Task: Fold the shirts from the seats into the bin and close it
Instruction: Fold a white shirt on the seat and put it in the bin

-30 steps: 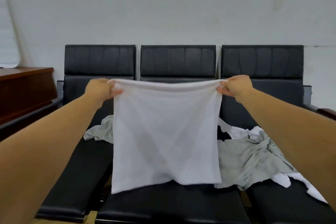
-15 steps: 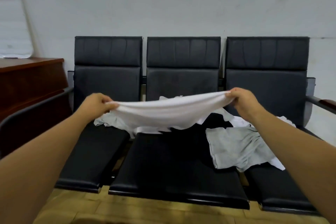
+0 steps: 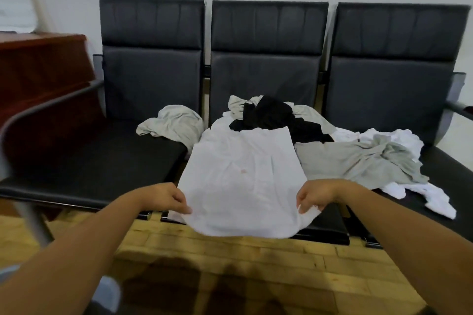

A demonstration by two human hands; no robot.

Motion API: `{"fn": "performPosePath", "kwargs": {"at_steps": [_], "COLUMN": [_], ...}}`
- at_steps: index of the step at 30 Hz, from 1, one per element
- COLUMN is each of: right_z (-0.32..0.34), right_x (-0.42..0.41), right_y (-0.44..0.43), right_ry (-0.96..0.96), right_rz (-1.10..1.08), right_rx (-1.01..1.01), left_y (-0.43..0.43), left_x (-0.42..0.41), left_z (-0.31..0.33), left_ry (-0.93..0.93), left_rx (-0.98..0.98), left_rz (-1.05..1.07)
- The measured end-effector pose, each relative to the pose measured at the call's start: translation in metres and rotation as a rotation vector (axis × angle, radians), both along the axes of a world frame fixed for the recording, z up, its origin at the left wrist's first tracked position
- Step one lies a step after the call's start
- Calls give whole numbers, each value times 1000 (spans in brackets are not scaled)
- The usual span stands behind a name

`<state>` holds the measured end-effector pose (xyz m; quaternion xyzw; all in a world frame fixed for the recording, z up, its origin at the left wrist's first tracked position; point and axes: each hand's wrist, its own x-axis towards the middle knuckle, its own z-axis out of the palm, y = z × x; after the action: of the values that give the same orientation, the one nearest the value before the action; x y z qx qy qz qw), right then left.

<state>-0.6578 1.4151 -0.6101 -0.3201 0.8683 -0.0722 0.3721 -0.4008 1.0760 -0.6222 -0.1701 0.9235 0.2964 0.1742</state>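
Head view, the only one: the white shirt [image 3: 243, 181] lies spread flat on the middle seat [image 3: 266, 79], its near hem hanging past the front lip. The left hand [image 3: 166, 198] and right hand [image 3: 317, 194] each hold a near corner, fingers [image 3: 183, 208] curled and pinching the cloth against the thumb. I'd say the pinch keeps the hem taut so the panel lies smooth for the next fold.

The far edge of the shirt rests against a crumpled black shirt [image 3: 273, 117], which crowds the back of that seat. A grey shirt [image 3: 353, 161] lies just beside it, sprawled onto the right seat, with more white cloth [image 3: 435, 202] trailing beyond it. A pale grey shirt [image 3: 174, 123] sits bunched on the left seat [image 3: 102, 161]. A brown wooden cabinet [image 3: 38, 71] stands at the left. No bin is in sight.
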Motion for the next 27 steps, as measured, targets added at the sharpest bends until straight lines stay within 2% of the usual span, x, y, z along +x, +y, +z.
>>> {"fn": "performPosePath", "kwargs": {"at_steps": [2,4,6,9,12,15,17,19,21,25,27], "right_z": [3,-5,-26,-69,-98,-98,-85,-64,-42,-23,-26], "right_x": [1,5,11,19,20,18,1,-32,-69,-116,-131], "right_y": [-14,-28,-38,-45,-41,-36,-40,-53,-70,-97,-108], "right_ry": [93,320,429,438,502,509,518,568,618,569,477], "right_rz": [24,18,-16,63,96,134,74,-103,-273,-478,-549], "right_rx": [-33,-134,-272,-180,-119,-141,-248,-464,-590,-585,-603], "left_y": [5,10,15,23,28,20,8,-8,-26,-63,-76], "left_x": [-9,-24,-39,-57,-62,-66,-77,-98,-124,-166,-183], "left_z": [-6,-16,-26,-43,-60,-63,-57,-48,-41,-46,-52], "left_ry": [63,183,225,96,-55,-87,46,228,339,422,431], "left_rx": [23,-91,-223,-237,-342,-326,-231,-195,-184,-77,-18], "left_rz": [78,102,52,15,-33,-62,68,285,439,654,701]}}
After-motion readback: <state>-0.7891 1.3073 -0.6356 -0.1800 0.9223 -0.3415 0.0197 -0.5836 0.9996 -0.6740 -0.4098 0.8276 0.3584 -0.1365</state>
